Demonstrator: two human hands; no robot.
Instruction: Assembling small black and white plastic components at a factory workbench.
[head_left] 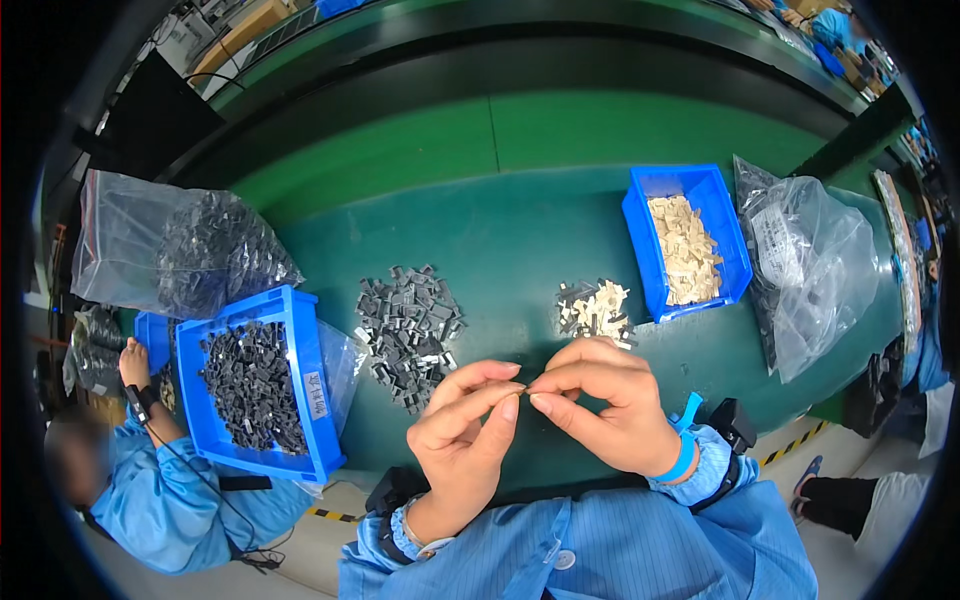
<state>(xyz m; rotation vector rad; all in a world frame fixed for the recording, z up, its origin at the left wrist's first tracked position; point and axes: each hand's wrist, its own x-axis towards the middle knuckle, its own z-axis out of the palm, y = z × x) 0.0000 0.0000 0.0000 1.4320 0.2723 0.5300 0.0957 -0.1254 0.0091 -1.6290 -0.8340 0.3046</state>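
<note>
My left hand [462,432] and my right hand [602,405] meet fingertip to fingertip above the green bench [500,240], pinching one small part between them; the part is almost hidden by the fingers. Just beyond my left hand lies a loose heap of small dark grey parts [407,328]. Beyond my right hand is a smaller heap of beige and dark parts [594,308]. A blue wrist strap circles my right wrist.
A blue bin of dark parts [258,385] stands at the left, a blue bin of beige parts [686,240] at the right. Clear bags of parts lie at far left [175,250] and far right [815,265]. Another person in blue [150,480] sits at lower left.
</note>
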